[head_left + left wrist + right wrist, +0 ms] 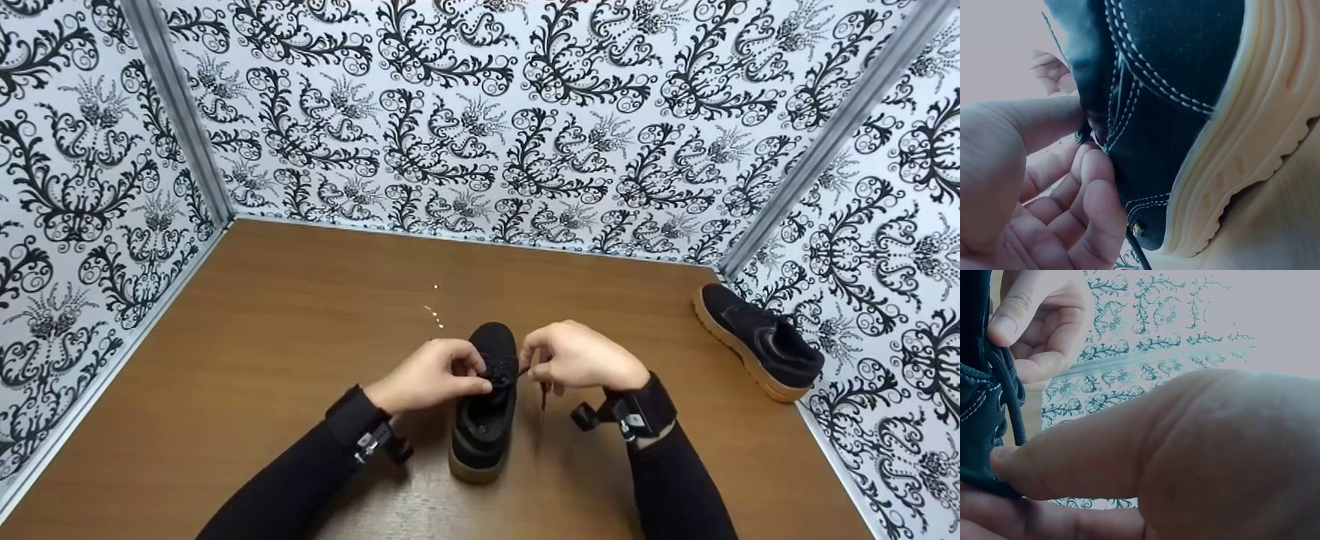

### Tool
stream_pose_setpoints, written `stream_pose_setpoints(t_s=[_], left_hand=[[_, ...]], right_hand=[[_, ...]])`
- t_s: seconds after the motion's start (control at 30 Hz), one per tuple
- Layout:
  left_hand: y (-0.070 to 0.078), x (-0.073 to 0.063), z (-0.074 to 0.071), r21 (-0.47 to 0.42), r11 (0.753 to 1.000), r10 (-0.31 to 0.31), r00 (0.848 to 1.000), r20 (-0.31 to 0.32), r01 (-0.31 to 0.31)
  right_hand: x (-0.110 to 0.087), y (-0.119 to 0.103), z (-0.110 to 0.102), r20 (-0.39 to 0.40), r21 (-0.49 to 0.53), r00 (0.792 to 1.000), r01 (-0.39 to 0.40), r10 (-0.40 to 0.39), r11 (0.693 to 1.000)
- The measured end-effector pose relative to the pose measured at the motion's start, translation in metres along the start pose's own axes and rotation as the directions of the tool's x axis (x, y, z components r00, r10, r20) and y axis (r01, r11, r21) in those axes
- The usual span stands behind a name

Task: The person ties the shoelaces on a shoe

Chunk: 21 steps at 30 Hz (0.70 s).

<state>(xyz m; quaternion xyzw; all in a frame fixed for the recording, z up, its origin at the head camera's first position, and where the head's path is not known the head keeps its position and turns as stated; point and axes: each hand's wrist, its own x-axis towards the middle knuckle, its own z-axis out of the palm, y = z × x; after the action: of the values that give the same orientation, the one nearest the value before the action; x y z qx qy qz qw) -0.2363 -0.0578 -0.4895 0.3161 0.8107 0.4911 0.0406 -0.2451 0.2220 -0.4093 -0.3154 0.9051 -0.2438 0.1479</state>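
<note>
A black shoe (480, 435) with a tan sole stands on the table, toe pointing away from me. My left hand (442, 375) is at its lacing, thumb and fingertips pinching the black shoelace (1083, 133) by the tongue. On the shoe's other side, my right hand (581, 356) pinches a stretch of the shoelace drawn out from the eyelets. A loose lace end hangs below those right fingers. In the right wrist view, the laces (1008, 377) run down from the left thumb toward my right thumb, and the right fingertips are partly hidden.
A second black shoe (757, 337) with a tan sole lies at the right edge of the brown table (300, 300), by the patterned wall (450, 135). Small bright specks (435, 315) show on the table beyond the left hand. Patterned panels enclose the back and sides.
</note>
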Motion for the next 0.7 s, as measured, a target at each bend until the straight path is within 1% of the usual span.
stream_pose_setpoints(t_s=[0.17,0.4,0.57,0.7], left_hand=[[-0.0008,0.0004,0.0014,-0.052,0.999,-0.002,1.0,-0.009,0.002],[-0.0019,0.0008,0.0034,-0.057,0.998,-0.018,0.999,-0.03,0.017],[-0.0018,0.0011,0.0064,-0.083,0.996,-0.03,0.998,-0.054,0.025],[-0.003,0.0017,0.0097,-0.11,0.993,-0.051,0.996,-0.078,0.042]], right_hand=[[0.0005,0.0008,0.0007,-0.002,0.005,1.0,0.015,-0.015,1.0],[0.0013,-0.0005,0.0002,0.019,-0.01,1.0,0.014,-0.013,1.0],[0.0011,-0.0019,-0.0003,0.024,-0.003,1.0,0.007,-0.007,1.0],[0.0007,-0.0026,-0.0002,0.023,-0.004,1.0,0.003,-0.003,1.0]])
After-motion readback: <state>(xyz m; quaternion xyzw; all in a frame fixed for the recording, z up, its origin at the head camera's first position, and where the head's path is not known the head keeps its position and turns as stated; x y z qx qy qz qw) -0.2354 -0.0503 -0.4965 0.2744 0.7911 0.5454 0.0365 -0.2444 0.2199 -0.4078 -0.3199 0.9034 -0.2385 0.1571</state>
